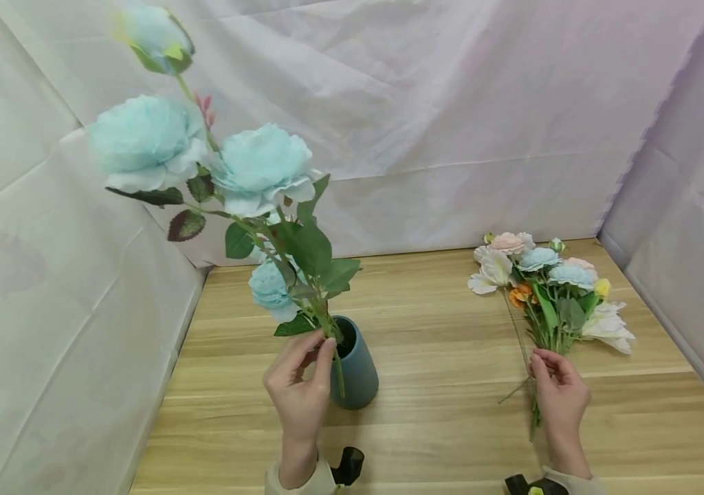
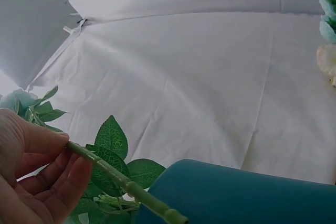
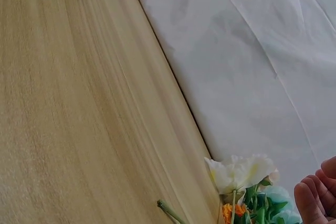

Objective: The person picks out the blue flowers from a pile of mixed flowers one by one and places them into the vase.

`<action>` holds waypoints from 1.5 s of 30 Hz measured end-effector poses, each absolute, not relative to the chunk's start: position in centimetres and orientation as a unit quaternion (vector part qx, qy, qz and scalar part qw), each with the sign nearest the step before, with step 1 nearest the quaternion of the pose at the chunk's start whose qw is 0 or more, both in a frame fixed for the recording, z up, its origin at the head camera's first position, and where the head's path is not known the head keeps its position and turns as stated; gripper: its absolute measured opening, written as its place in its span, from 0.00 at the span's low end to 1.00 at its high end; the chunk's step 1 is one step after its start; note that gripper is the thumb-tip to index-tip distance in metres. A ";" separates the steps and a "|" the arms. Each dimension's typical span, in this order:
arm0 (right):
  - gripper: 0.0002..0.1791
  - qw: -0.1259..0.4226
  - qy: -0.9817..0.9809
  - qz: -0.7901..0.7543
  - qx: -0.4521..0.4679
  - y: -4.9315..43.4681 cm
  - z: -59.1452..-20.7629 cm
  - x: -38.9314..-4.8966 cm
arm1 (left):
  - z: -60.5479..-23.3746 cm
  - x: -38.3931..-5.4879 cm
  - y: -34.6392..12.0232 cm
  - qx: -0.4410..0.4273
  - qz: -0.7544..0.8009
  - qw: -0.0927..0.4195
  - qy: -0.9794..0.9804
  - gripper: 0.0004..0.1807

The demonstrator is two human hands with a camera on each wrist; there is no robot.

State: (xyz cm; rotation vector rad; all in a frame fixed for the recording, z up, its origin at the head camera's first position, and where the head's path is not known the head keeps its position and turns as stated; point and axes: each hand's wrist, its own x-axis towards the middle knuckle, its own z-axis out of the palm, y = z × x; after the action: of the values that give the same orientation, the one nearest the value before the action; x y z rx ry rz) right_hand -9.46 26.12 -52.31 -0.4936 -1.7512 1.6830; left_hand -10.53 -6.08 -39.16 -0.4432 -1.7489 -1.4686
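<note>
In the head view, my left hand (image 1: 302,385) pinches the green stem of a tall spray of artificial light-blue roses (image 1: 262,168). The stem's cut lower end stands in front of the blue-grey vase (image 1: 361,375), outside its mouth. The left wrist view shows the stem (image 2: 121,179) between thumb and fingers, with the vase (image 2: 236,192) beside it. Whether the lowest blue flower belongs to this spray is unclear. My right hand (image 1: 562,395) is over the stems of a mixed artificial flower bunch (image 1: 550,275), fingers loosely bent. No stem shows between its fingertips (image 3: 310,203) in the right wrist view.
The bunch lies on the right of the wooden table (image 1: 438,330), with white, pink, blue, orange and yellow blooms. A loose stem end (image 3: 167,208) sticks out leftward from it. White cloth (image 1: 389,117) hangs behind the table and along both sides.
</note>
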 end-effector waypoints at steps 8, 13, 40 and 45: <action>0.09 0.324 -0.684 0.621 -0.204 26.3 -52.8 -9.4 | -37.9 -11.4 -6.4 -0.177 -0.590 0.404 -0.676 0.09; 0.09 0.326 -0.686 0.618 -0.202 26.1 -52.0 -9.2 | -37.5 -11.9 -6.5 -0.187 -0.594 0.407 -0.668 0.08; 0.08 0.313 -0.687 0.612 -0.236 27.1 -53.0 -9.7 | -36.6 -13.4 -6.3 -0.183 -0.576 0.442 -0.663 0.09; 0.08 0.314 -0.684 0.615 -0.233 26.8 -52.4 -9.7 | -37.0 -13.3 -6.4 -0.179 -0.562 0.446 -0.673 0.09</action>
State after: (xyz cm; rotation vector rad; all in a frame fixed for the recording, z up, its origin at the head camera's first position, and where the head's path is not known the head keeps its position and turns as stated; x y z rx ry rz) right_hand -9.67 26.76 -52.42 -0.6140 -1.8037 1.6212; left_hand -13.32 -6.40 -36.96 -0.4437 -1.6664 -1.3923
